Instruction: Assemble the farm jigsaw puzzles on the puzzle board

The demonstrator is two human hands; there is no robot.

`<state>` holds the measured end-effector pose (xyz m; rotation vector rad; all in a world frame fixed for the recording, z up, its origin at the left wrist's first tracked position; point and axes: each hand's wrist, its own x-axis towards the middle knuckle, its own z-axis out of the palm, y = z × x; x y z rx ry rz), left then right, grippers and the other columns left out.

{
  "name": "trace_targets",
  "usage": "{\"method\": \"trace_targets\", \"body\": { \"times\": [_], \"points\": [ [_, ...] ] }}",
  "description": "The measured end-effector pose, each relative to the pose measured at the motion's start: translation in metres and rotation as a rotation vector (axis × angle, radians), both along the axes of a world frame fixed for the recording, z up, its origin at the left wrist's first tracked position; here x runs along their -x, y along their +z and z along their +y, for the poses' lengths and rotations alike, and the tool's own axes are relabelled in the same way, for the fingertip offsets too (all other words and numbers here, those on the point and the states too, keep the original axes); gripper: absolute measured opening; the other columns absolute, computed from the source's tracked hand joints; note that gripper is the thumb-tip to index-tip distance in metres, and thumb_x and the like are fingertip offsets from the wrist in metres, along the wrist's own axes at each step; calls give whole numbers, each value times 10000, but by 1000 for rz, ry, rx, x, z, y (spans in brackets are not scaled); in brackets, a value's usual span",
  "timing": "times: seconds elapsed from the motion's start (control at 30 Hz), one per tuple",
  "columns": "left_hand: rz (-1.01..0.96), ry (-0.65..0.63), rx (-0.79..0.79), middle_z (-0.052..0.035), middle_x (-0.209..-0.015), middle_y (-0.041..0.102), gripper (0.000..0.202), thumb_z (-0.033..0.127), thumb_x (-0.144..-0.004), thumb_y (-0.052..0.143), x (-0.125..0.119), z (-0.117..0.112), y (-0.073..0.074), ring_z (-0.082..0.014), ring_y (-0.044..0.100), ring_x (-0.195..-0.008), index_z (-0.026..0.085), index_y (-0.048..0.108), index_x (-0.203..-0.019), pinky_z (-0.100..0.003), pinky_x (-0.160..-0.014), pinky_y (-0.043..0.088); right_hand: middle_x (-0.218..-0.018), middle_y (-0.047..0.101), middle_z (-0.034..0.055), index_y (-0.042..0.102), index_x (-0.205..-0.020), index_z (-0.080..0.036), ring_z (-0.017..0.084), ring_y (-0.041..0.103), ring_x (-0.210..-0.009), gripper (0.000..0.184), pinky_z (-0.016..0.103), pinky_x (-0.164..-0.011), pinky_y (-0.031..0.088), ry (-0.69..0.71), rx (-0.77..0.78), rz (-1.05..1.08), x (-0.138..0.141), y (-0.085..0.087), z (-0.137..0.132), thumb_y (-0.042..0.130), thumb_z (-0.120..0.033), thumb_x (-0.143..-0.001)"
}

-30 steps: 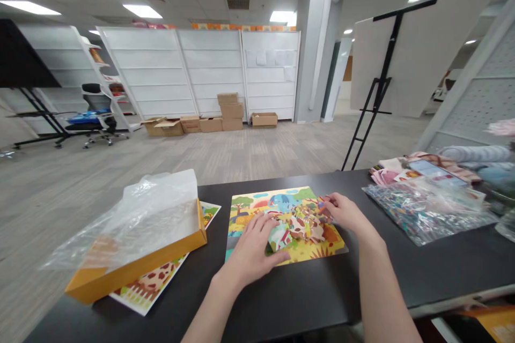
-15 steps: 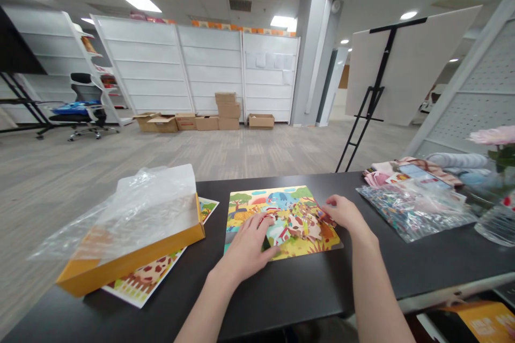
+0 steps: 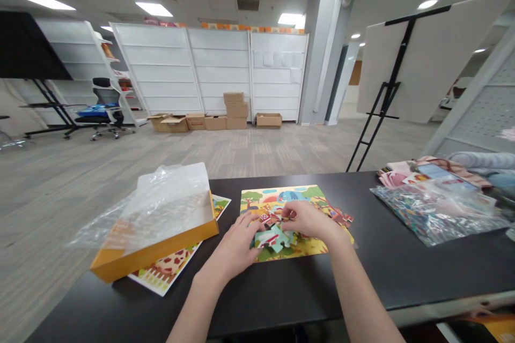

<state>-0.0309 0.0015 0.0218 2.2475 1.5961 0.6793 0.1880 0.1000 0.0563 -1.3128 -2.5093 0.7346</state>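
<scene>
A picture board (image 3: 281,193) with a colourful animal scene lies on the dark table, with loose puzzle pieces piled on it. My left hand (image 3: 237,241) rests at the board's left side, thumb and fingers apart, its fingertips touching the pile. Over the middle of the board my right hand (image 3: 311,220) has its thumb and fingertips pinched together at a puzzle piece that they mostly hide. Pale green puzzle pieces (image 3: 277,238) lie between the hands. Red-brown puzzle pieces (image 3: 341,217) stick out past the board's right edge.
Left of the board, an open yellow box (image 3: 156,249) with clear plastic wrap (image 3: 169,198) sits over a printed picture sheet (image 3: 164,273). A clear bag of small pieces (image 3: 438,220) and folded cloths (image 3: 434,166) lie at the right. Beyond the table stands an easel (image 3: 384,91).
My right hand has moved left from the board's right edge to the middle of the pile. My left hand stays at the left side. The view has turned slightly left.
</scene>
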Motion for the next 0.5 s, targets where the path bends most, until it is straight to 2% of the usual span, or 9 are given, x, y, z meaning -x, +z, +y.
{"method": "trace_targets", "body": {
  "times": [0.13,0.3,0.4,0.5],
  "points": [
    [10,45,71,-95,-1317,596,253,196,-778,672,11,-8,5,-305,493,-1306,233,647,-1027,-482,-1109,407,-854,719,52,698,-863,-178,199,650,-787,162,272,-678,457,-40,38,-6,-8,-8,8,738,-212,-710],
    [46,52,172,-132,-1369,566,630,430,-640,836,8,-15,16,-368,465,-1327,233,644,-1206,-521,-1090,407,-816,727,46,683,-840,-172,179,666,-751,115,257,-673,478,-40,72,4,-10,-11,8,674,-140,-730],
    [67,72,108,-131,-1308,605,672,538,-630,835,-5,-11,17,-373,502,-1276,231,649,-1199,-543,-1083,390,-876,738,61,688,-889,-178,201,668,-797,150,277,-699,479,-12,44,-19,-8,-3,2,701,-229,-749],
    [80,88,50,-120,-1221,637,592,573,-662,809,-20,-7,16,-362,545,-1207,234,669,-1126,-544,-1057,395,-918,734,58,698,-963,-199,227,663,-832,300,291,-697,465,24,42,-51,-6,4,-4,771,-319,-698]
  ]
}}
